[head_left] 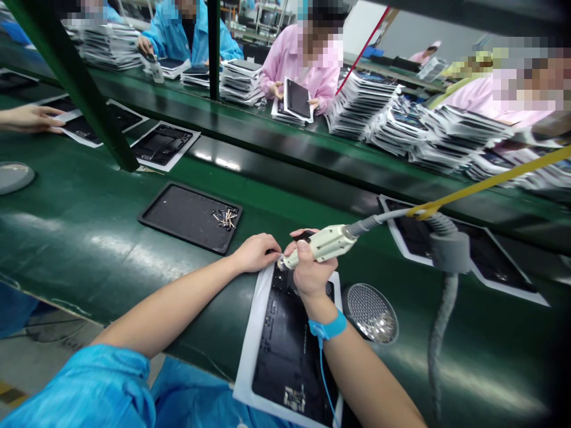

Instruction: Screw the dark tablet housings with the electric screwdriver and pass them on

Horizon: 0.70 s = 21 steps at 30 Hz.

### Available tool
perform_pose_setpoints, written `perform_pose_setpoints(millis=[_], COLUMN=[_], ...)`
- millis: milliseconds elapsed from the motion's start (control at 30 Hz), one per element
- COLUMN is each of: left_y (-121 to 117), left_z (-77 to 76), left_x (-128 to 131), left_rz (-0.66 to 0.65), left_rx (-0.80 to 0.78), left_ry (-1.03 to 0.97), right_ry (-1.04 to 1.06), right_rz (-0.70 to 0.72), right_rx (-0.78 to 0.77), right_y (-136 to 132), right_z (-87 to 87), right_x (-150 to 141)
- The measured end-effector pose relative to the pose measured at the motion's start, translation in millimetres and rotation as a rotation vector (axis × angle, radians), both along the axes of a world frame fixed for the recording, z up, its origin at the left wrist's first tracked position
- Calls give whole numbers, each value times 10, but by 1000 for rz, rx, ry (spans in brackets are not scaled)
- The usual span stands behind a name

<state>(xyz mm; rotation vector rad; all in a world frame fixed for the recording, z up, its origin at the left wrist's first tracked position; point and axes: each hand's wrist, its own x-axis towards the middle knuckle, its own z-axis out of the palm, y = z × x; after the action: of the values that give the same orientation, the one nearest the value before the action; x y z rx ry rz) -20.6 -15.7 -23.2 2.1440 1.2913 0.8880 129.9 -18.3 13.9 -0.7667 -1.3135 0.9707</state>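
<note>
My right hand [312, 276] is wrapped around a cream-coloured electric screwdriver [328, 242], its tip pointing down-left at the upper left corner of a black tablet housing [279, 351]. The housing lies on a white sheet [250, 362] in front of me, with my right forearm over part of it. At that same corner, close beside the screwdriver tip, my left hand [257, 252] has its fingers curled together; what they pinch, if anything, is hidden. A blue wrist strap [328, 327] with a thin cord circles my right wrist.
Right of the housing stands a round screw dish [370, 312]. A black tray [187, 217] holds small loose parts [225, 218]. The screwdriver's grey cable [439, 345] hangs from a yellow strap [499, 181]. A co-worker's hand [33, 117] touches a housing at left. A green post [84, 89] stands nearby.
</note>
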Motion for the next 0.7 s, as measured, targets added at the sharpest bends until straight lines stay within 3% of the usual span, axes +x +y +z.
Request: perform_pose_setpoints(millis=[700], left_y=[0], left_z=[7], left_x=[1], left_rz=[3], left_rx=[-20], left_ry=[0], right_ry=[-27], right_rz=[-10], right_rx=[-8], right_y=[-9], right_z=[-1], right_x=[-2])
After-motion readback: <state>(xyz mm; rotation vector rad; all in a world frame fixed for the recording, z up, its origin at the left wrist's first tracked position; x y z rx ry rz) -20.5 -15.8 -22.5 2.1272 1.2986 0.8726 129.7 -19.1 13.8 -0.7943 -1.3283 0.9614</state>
